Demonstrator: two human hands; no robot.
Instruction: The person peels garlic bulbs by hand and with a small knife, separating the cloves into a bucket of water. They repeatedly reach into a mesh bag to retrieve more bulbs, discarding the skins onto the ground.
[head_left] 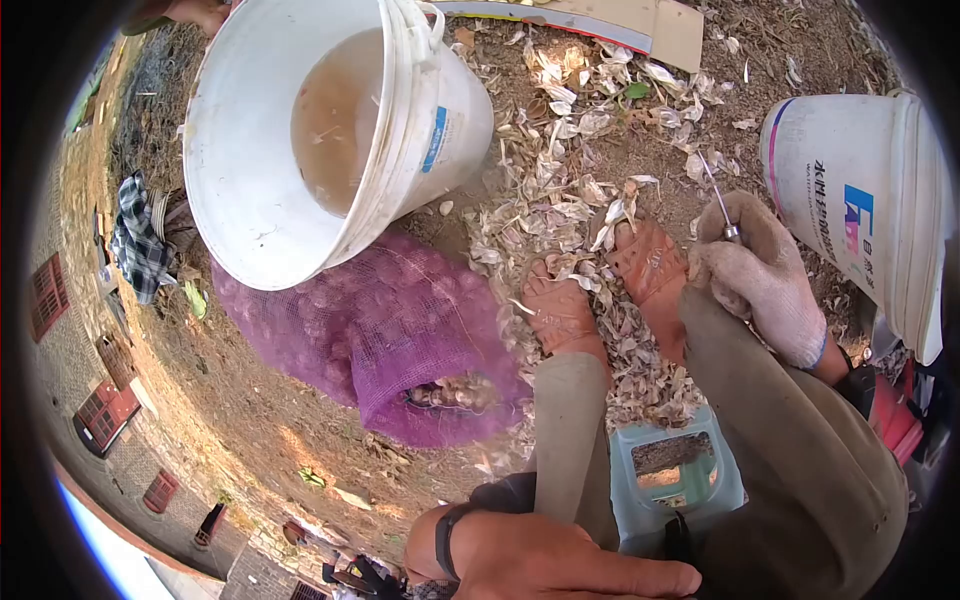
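My right hand [765,275], in a dirty white knitted glove, is closed around a thin-bladed knife [716,192] near my right knee. Its narrow metal blade points up and away, and the handle is mostly hidden in the fist. Close to the camera at the bottom is my bare left hand [540,560], a black band at its wrist. One finger stretches to the right; the others are cut off or hidden, and nothing shows in the hand. A purple mesh bag [370,310] of garlic bulbs lies left of my bare feet, its mouth partly open.
A large white bucket [225,150] with murky water tilts beside the bag. Another white bucket [850,190] lies at the right. Garlic skins [550,190] cover the ground around my feet. A pale green plastic stool [640,510] stands between my legs. Another person's hand [200,12] shows top left.
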